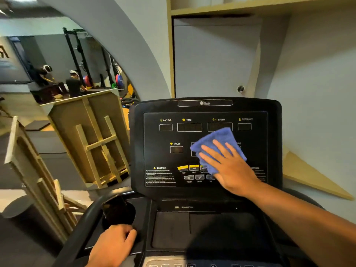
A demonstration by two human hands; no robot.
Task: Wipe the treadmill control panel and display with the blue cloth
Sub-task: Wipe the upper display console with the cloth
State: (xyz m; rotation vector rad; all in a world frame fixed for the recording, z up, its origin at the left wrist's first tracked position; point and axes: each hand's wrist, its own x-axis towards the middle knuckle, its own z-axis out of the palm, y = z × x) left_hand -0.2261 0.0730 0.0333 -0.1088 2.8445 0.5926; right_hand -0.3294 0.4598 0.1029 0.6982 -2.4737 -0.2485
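Panel face (163, 135) bare left of and above right hand (231, 166). Raised console rim (273, 116) bounds it close right. Phone (113, 209) in cup holder just above left hand (113, 245); flat tray (212, 228) open between hands.

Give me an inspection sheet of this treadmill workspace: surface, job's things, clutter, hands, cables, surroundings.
Surface: black control panel, upright, displays dark; INCLINE, TIME, SPEED, DISTANCE and PULSE labels readable.
Job's things: blue cloth pressed flat on the panel's middle, covering part of the SPEED window and some yellow buttons.
Clutter: dark phone standing in the left cup holder.
Hands: right hand flat on the cloth, fingers spread; left hand resting on the console's lower left edge, fingers curled over it.
Cables: nothing seen.
Surroundings: wooden frames leaning at left; gym racks and two people beyond the arch; grey wall behind.
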